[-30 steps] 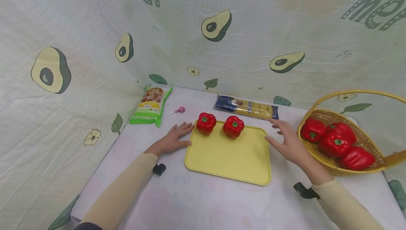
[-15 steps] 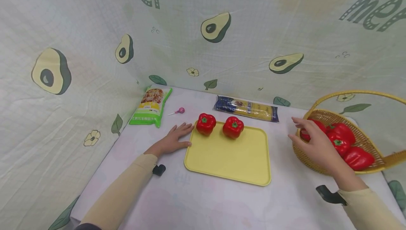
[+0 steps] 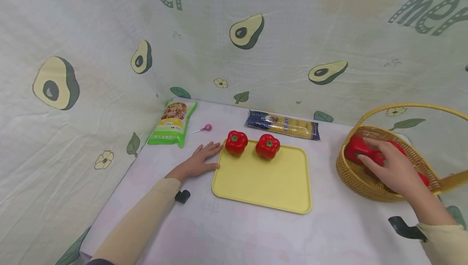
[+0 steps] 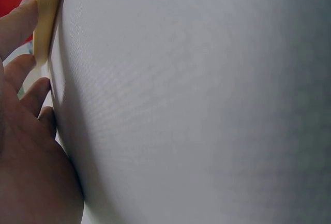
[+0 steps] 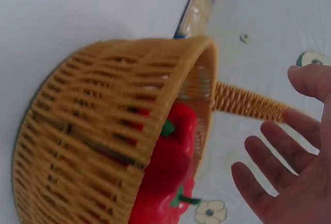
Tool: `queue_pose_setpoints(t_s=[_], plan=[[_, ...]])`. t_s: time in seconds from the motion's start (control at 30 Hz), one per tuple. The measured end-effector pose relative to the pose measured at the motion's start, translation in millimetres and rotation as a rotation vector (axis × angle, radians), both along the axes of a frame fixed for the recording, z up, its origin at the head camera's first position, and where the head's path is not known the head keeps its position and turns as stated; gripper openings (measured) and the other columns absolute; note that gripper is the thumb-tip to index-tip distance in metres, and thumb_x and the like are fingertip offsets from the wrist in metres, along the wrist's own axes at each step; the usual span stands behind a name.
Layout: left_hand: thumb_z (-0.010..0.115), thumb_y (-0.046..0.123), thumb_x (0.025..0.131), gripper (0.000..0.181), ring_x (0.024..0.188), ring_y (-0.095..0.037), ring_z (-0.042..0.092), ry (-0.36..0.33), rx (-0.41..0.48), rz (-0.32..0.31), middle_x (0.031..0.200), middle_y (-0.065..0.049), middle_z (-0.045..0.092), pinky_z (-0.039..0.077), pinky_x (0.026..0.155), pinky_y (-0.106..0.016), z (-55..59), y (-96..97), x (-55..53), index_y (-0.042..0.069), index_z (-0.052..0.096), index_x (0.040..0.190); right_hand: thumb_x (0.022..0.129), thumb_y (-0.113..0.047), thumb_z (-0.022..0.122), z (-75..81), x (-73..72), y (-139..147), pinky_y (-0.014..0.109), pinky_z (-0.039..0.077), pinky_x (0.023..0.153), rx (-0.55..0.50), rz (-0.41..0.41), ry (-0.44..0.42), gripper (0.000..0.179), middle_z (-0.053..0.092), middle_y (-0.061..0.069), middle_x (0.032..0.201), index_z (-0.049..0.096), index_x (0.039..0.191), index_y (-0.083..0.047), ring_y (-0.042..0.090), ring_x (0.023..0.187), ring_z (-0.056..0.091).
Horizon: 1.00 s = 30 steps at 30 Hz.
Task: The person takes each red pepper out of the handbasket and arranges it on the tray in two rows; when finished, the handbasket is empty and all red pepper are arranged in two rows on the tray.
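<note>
My left hand [image 3: 195, 162] rests on the table at the yellow tray's [image 3: 261, 188] left side, thumb and fingertips touching its rim [image 4: 45, 17]. Two red bell peppers, one left [image 3: 236, 143] and one right [image 3: 268, 146], sit along the tray's far edge. Over the wicker basket [image 3: 356, 182] at the right, my right hand [image 3: 396, 169] reaches among several red bell peppers [image 3: 356, 149], covering some of them. In the right wrist view its fingers [image 5: 271, 154] are spread and loosely bent, with nothing between them, beside the peppers [image 5: 168, 162] inside the basket.
A blue and yellow spaghetti pack [image 3: 283, 125] lies behind the tray. At the back left are a green food bag [image 3: 172, 123] and a pink lollipop [image 3: 207, 127]. The basket's tall handle [image 3: 413, 105] arches over its far side. An avocado-print cloth [image 3: 204, 33] hangs behind the table.
My right hand has moved right, from beside the tray's right edge to over the basket and down among the peppers. My left hand has stayed at the tray.
</note>
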<state>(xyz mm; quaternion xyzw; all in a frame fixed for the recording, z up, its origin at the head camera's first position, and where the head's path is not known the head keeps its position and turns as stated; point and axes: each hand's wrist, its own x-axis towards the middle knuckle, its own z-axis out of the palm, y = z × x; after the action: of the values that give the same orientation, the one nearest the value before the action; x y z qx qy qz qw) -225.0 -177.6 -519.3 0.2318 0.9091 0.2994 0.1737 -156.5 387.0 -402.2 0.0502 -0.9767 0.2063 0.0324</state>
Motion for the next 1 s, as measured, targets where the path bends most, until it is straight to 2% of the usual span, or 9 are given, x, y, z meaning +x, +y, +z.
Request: queue_pose_setpoints(t_s=[0.27, 0.57, 0.77, 1.0], plan=[[0.065, 0.048, 0.098, 0.081, 0.158, -0.024, 0.002, 0.000, -0.006, 0.005, 0.169, -0.002, 0.021, -0.006, 0.125, -0.049, -3.4, -1.8, 0.2, 0.021, 0.026, 0.163, 0.097, -0.027, 0.070, -5.9, -2.9, 25, 0.078, 0.038, 0.086, 0.038, -0.008, 0.010, 0.062, 0.047, 0.036, 0.133, 0.047, 0.143, 0.007, 0.056, 0.117, 0.042], [0.065, 0.047, 0.097, 0.081, 0.158, -0.024, 0.003, -0.001, -0.003, 0.008, 0.169, -0.003, 0.022, -0.006, 0.125, -0.050, -0.8, -1.6, 0.8, 0.020, 0.026, 0.163, 0.096, -0.030, 0.071, -12.4, -6.3, 47, 0.080, 0.033, 0.091, 0.095, -0.025, 0.002, 0.062, 0.044, 0.041, 0.131, 0.047, 0.138, 0.009, 0.061, 0.119, 0.038], [0.065, 0.049, 0.097, 0.081, 0.158, -0.024, 0.002, -0.001, 0.000, 0.007, 0.169, -0.002, 0.021, -0.007, 0.125, -0.049, -3.4, -2.2, -0.4, 0.022, 0.026, 0.163, 0.092, -0.035, 0.076, -21.4, -7.5, 59, 0.081, 0.034, 0.090, 0.131, -0.045, -0.001, 0.069, 0.042, 0.042, 0.127, 0.047, 0.136, 0.009, 0.063, 0.113, 0.039], [0.065, 0.047, 0.098, 0.081, 0.158, -0.025, 0.002, 0.002, 0.005, 0.005, 0.169, -0.003, 0.022, -0.007, 0.125, -0.050, -3.7, -1.9, -0.7, 0.020, 0.026, 0.163, 0.091, -0.042, 0.076, -29.6, -11.8, 68, 0.082, 0.031, 0.090, 0.118, -0.053, -0.049, 0.080, 0.036, 0.045, 0.130, 0.042, 0.141, 0.011, 0.064, 0.117, 0.034]])
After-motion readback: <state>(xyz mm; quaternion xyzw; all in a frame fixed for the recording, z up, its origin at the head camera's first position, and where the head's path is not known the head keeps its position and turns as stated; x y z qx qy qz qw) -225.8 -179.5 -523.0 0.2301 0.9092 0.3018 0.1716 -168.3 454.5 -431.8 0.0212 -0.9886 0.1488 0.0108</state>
